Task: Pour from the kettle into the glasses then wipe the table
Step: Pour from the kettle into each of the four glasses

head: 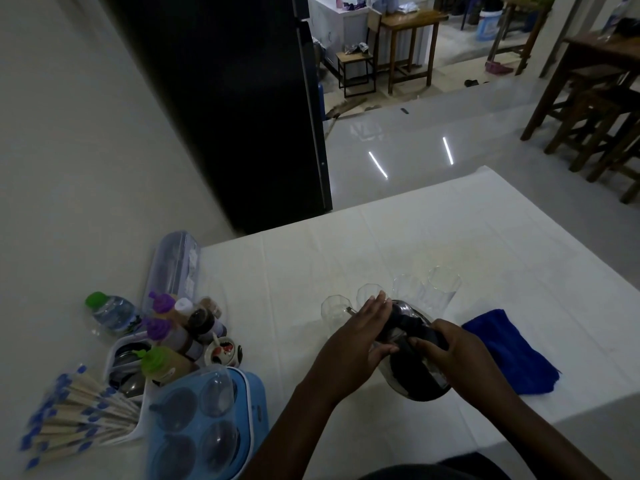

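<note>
A shiny metal kettle [412,379] with a black handle is tilted toward the far left, its spout over the leftmost clear glass [333,311]. My right hand [446,344] grips the black handle. My left hand [363,330] lies flat on the kettle's lid, fingers together. Several clear glasses stand in a row behind the kettle, the rightmost glass [443,289] the tallest in view. A folded blue cloth [512,355] lies on the white tablecloth [485,244] just right of my right hand. Whether liquid is flowing cannot be seen.
At the left stand a blue tray of upturned glasses [204,424], sauce bottles [173,337], a small water bottle [110,311], a clear tall container [173,268] and wrapped chopsticks [69,420]. A black fridge [225,109] stands beyond the table; wooden stools [595,109] at far right.
</note>
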